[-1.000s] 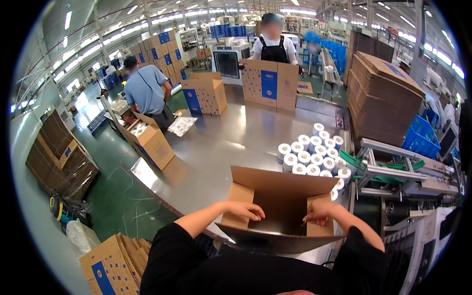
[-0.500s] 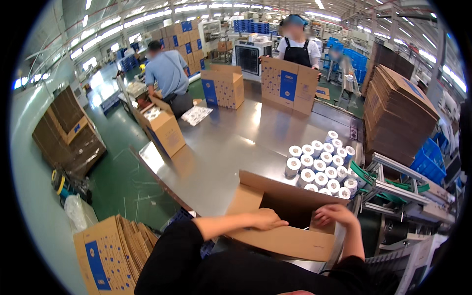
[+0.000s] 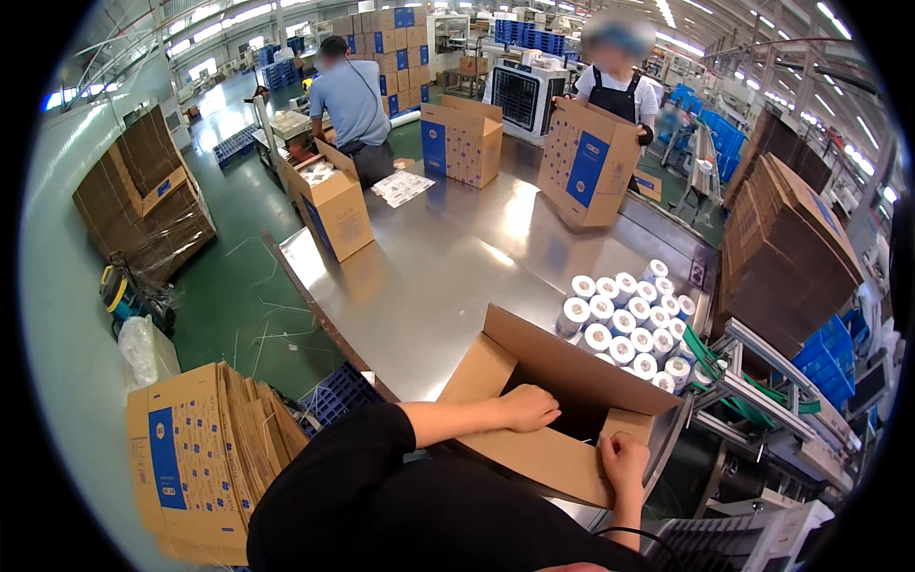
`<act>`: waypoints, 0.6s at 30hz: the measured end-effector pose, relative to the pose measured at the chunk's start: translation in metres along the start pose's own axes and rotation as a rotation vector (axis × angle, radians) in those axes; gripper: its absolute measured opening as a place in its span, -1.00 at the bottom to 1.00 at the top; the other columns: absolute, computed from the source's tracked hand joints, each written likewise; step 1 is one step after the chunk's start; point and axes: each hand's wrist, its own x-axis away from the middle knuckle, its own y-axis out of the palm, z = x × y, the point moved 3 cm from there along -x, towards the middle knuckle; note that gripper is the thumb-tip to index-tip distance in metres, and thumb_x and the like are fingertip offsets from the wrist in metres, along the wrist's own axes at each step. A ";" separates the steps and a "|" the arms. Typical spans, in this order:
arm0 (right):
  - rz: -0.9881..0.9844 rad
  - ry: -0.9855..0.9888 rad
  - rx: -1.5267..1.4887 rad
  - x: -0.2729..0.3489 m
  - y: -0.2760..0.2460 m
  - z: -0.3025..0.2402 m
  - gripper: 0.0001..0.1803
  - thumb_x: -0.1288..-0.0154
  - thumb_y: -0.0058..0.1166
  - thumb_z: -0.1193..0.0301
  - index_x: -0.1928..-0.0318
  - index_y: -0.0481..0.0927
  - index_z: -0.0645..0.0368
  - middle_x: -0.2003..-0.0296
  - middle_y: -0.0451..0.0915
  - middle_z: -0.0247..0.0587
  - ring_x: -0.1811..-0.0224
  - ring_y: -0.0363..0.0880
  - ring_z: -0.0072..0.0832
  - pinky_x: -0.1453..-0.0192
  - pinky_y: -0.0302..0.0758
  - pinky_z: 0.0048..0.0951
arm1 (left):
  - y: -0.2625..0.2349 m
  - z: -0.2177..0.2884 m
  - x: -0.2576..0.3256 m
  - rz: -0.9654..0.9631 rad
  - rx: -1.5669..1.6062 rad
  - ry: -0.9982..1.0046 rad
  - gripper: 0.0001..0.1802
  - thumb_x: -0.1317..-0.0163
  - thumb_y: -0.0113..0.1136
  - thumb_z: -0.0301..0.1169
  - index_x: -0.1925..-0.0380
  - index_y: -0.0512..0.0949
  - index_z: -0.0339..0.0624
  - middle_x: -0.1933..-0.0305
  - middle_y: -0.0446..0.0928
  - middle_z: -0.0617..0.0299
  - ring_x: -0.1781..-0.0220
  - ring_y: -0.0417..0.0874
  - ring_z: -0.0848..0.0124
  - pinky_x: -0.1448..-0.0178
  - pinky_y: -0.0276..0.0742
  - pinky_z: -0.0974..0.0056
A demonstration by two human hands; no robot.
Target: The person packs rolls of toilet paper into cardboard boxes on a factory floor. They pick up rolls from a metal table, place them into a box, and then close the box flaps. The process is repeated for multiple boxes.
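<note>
An open cardboard box (image 3: 543, 472) stands in front of me at the near table edge, its flaps spread and its inside dark. My left hand (image 3: 530, 408) reaches over the left flap and hovers at the opening by the near flap, fingers curled; anything inside them is hidden. At the near right corner, my right hand (image 3: 624, 459) is closed on the box's flap edge. Just beyond the box stands a cluster of white-topped rolls (image 3: 621, 322) with blue-and-white sides, several in rows.
A metal table (image 3: 429, 296) carries finished-looking cartons (image 3: 462, 143). Across it, a person in a dark apron handles a printed carton (image 3: 586, 162); another in blue stands far left. Flattened cartons are stacked at right (image 3: 786, 257) and lower left (image 3: 205, 458). A conveyor frame (image 3: 762, 381) borders the right.
My right hand has come nearer me and closed on the flap, while my left hand has curled its fingers. The person opposite has turned their carton. The whole view has shifted slightly.
</note>
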 end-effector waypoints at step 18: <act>0.131 -0.594 0.083 0.020 0.003 -0.033 -0.58 0.00 0.22 0.56 0.78 0.24 0.06 0.80 0.27 -0.25 0.78 0.27 -0.31 0.65 0.11 -0.32 | -0.018 -0.003 -0.010 0.075 -0.463 -0.188 -0.34 -0.39 -0.31 0.08 -0.33 0.26 -0.08 -0.33 0.28 -0.06 -0.39 0.21 0.03 -0.41 -0.07 -0.31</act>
